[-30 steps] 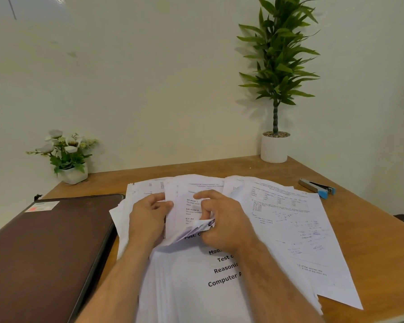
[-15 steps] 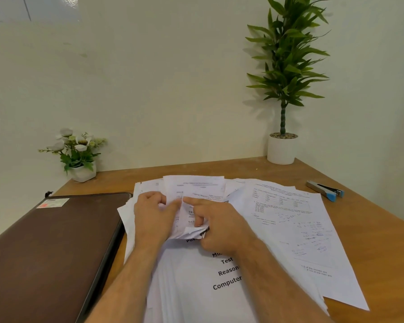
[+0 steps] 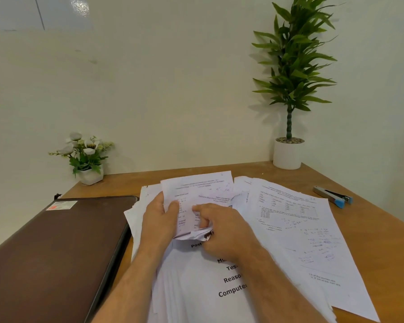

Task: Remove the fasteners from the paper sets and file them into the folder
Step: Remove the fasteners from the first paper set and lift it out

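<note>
Fingers of both hands pinch 1 folded paper set [image 3: 196, 206] above the loose stack [image 3: 203, 287]: left hand [image 3: 160, 220] grips its left edge, right hand [image 3: 222, 229] its crumpled lower edge. Leftward lies the brown folder [image 3: 56, 248] (closed); far right, a stapler [image 3: 334, 197].

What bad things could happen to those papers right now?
The paper set both hands work on could rip: its near edge is already crumpled where the right hand pinches it and the left hand holds its side. Also, the loose papers lie fanned out in a messy pile, so sets might get mixed up. The brown folder is closed, so nothing can go in yet.
</note>
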